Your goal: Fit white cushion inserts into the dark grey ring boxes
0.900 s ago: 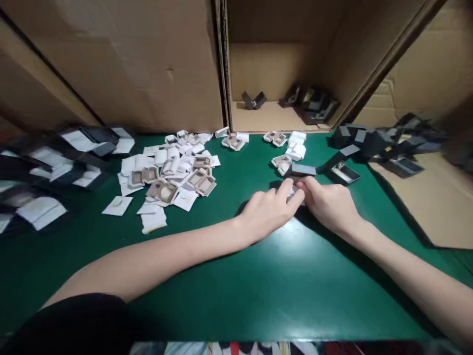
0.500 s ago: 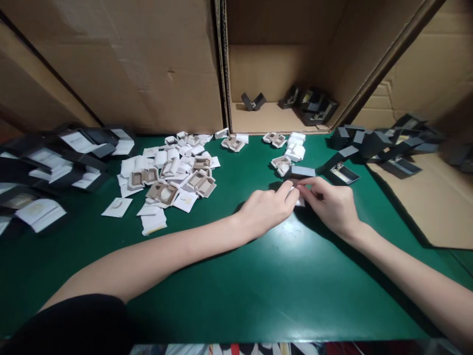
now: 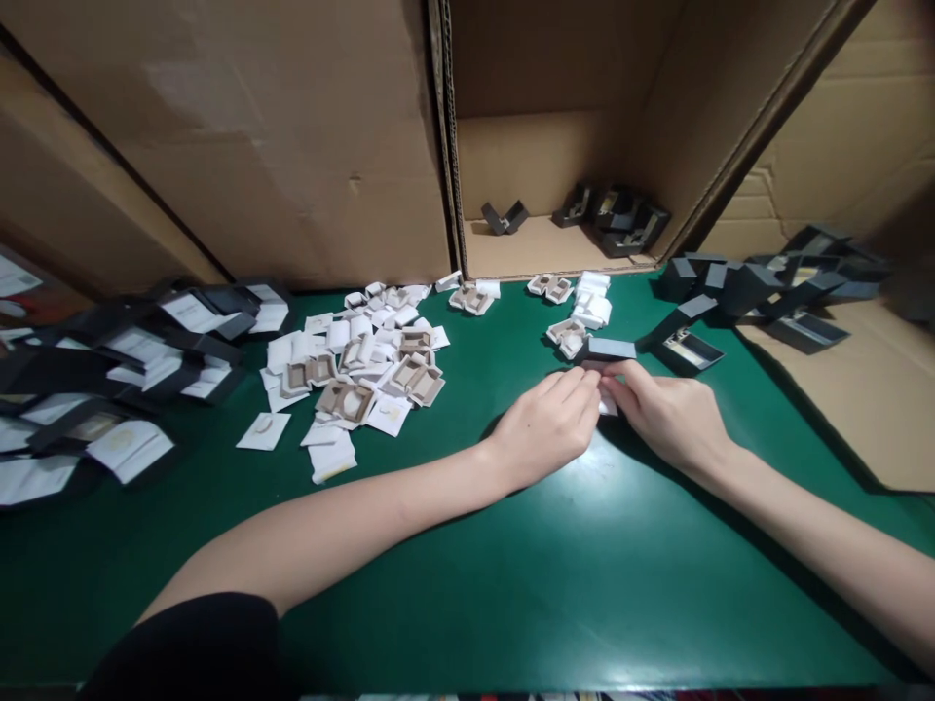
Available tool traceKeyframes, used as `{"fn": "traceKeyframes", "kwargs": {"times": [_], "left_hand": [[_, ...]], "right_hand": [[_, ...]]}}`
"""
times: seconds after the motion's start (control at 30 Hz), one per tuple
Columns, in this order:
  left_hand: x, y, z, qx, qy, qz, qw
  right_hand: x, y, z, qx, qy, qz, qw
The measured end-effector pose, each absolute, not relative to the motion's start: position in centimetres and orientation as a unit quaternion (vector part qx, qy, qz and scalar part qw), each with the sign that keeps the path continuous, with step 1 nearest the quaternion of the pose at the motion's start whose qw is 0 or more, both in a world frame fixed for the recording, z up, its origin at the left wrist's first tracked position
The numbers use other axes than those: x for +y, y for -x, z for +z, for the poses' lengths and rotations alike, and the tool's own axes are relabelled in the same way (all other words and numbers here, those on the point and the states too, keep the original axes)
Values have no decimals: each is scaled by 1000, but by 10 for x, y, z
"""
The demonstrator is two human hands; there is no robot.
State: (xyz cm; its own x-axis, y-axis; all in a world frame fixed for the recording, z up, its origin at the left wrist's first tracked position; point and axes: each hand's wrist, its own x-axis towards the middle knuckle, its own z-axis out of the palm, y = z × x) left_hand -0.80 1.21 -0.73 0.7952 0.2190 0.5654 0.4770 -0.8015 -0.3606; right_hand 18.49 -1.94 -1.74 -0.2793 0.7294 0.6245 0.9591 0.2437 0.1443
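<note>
My left hand (image 3: pixel 546 425) and my right hand (image 3: pixel 670 419) meet over the green table (image 3: pixel 511 584), fingers pinched together on a small white insert (image 3: pixel 606 403) that shows only as a sliver between them. Just beyond the fingertips lies a small dark grey box (image 3: pixel 610 349). A few white inserts (image 3: pixel 574 336) sit right behind that box. What the insert looks like in full is hidden by my fingers.
A heap of white and tan inserts (image 3: pixel 365 360) lies left of centre. Dark sleeves with white cards (image 3: pixel 131 360) pile up at far left. Grey boxes (image 3: pixel 760 287) crowd the right. An open cardboard carton (image 3: pixel 555 146) at the back holds several dark boxes (image 3: pixel 617 216).
Both hands stay pinched on the white piece, fingers shifting slightly. The camera has tilted, so everything sits a little lower and further right in view.
</note>
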Motion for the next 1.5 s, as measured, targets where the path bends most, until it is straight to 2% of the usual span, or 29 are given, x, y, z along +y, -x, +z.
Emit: {"fn": "traceKeyframes", "kwargs": {"times": [0.3,0.47,0.67,0.9,1.17,1.37,1.5], "left_hand": [[13,10,-13,-185,934,-251,176],[13,10,-8,-196,944,-224,143],[10,6,2,-231,947,-156,161],[8,6,-6,-239,935,-194,176],[9,7,-8,-246,929,-207,182],[14,10,8,-217,957,-135,134],[15,9,9,-220,952,-147,155]], "right_hand": [[-14,-189,-18,-798,475,-230,291],[-14,-186,-17,-805,475,-201,293],[-18,-188,-18,-796,494,-209,281],[-22,-182,-11,-773,523,-264,241],[-18,-188,-11,-803,507,-165,268],[-21,-186,-14,-781,531,-158,289],[-23,-181,-13,-765,544,-195,285]]}}
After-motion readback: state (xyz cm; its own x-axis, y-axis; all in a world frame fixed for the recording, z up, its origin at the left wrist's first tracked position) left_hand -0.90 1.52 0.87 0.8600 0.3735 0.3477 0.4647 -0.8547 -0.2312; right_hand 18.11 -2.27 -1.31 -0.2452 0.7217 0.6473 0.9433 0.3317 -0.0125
